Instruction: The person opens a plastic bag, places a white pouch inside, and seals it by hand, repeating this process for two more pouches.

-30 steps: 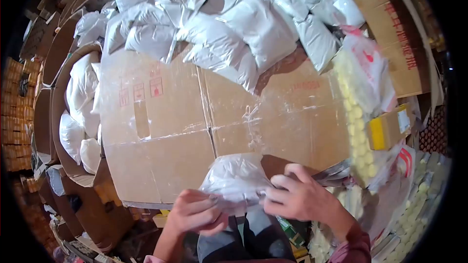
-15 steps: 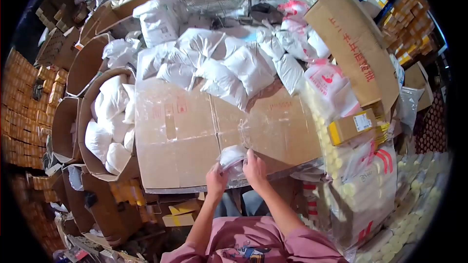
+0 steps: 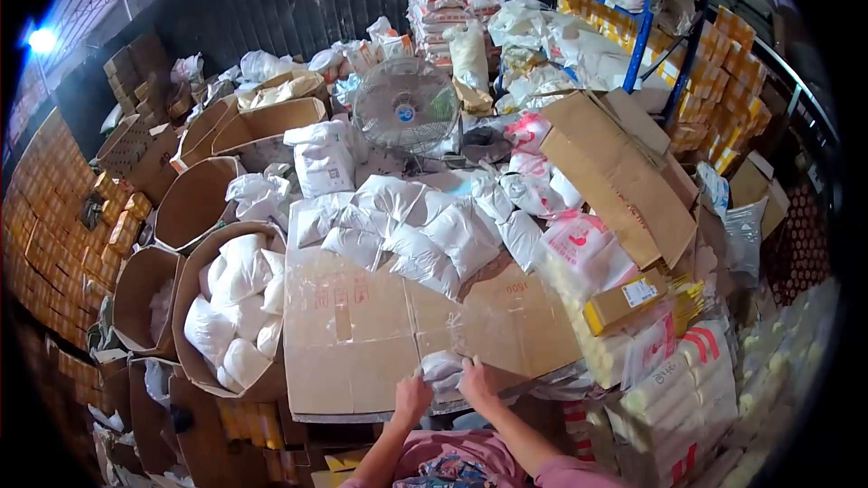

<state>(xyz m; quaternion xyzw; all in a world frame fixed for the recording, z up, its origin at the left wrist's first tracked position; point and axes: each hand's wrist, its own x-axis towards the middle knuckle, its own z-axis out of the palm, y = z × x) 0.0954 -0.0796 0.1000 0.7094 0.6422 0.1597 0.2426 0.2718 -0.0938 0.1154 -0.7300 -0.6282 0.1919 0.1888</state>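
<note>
head view | left hand and right hand both pinch small white bag | bag sits between them, long side left to right, on flat cardboard

Two hands, one small white bag, one fan, one yellow box.

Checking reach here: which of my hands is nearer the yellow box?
Right. The right hand sits below-left of the yellow box; the left hand is farther left, across the white bag both grip.
</note>
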